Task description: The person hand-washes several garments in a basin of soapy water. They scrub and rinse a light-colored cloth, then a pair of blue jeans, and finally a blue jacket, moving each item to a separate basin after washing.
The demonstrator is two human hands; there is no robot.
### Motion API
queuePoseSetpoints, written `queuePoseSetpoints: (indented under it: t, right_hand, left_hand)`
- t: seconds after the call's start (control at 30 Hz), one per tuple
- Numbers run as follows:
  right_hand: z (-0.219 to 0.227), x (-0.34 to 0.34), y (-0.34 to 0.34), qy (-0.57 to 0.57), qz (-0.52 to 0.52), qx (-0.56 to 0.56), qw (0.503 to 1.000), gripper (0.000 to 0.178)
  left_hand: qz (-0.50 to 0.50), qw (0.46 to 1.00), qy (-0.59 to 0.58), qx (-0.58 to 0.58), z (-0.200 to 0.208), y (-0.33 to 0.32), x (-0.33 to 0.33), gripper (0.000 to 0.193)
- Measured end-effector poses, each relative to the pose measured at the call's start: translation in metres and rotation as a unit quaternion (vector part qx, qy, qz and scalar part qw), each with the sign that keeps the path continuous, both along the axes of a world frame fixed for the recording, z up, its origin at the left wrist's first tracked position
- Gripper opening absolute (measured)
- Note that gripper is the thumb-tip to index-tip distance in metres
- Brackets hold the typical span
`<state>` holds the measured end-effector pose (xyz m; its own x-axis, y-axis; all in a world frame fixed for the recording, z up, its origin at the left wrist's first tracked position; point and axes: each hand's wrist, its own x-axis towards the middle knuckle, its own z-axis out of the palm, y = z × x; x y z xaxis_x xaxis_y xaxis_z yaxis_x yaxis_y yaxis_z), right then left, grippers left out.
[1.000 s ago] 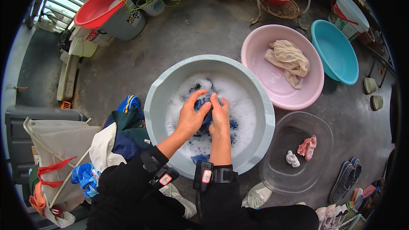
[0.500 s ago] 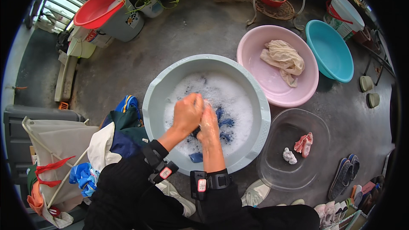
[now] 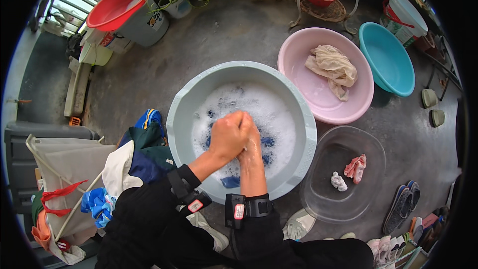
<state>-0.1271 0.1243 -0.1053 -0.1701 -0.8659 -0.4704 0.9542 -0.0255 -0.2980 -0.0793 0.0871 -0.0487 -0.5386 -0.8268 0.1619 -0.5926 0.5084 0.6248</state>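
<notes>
A pale grey-blue basin (image 3: 179,97) of foamy water (image 3: 279,114) stands before me. My left hand (image 3: 226,137) is closed, its knuckles upward, and presses against my right hand (image 3: 251,144), which is closed too. Both are wet and low over the suds near the basin's middle. Between and under them is a dark blue cloth (image 3: 230,182), mostly sunk in foam. Parts of it show on either side of the hands and near the basin's front wall. The gripped part is hidden by my fingers.
A pink basin (image 3: 298,89) with a beige cloth (image 3: 332,68) and a turquoise basin (image 3: 386,60) stand at the right. A clear tub (image 3: 326,206) holds a pink cloth (image 3: 355,168) and a white cloth (image 3: 339,181). Clothes (image 3: 144,154) lie heaped at the left.
My hands have come closer together, with the left shifted slightly right and over the right. More blue cloth shows left of them. The view has shifted a little.
</notes>
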Motion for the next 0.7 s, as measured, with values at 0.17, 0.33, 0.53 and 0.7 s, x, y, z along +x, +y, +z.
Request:
queuePoseSetpoints:
  t: [0.17, 0.33, 0.53, 0.7]
  right_hand:
    - [-0.006, 0.0, 0.001, -0.058, 0.002, -0.044, 0.997, 0.024]
    - [0.004, -0.012, -0.004, 0.032, 0.055, 0.097, 0.993, 0.024]
    - [-0.006, -0.018, -0.021, 0.439, -0.013, 0.287, 0.851, 0.039]
    - [-0.059, 0.003, -0.017, 0.584, 0.131, 0.335, 0.728, 0.043]
  left_hand:
    - [-0.016, 0.999, 0.03, -0.008, 0.008, 0.014, -0.004, 0.022]
    - [0.117, 0.993, -0.005, 0.013, -0.003, -0.016, 0.009, 0.023]
    - [0.15, 0.989, 0.012, -0.004, -0.059, -0.057, 0.046, 0.03]
    - [0.084, 0.983, -0.146, 0.075, -0.129, -0.035, 0.067, 0.035]
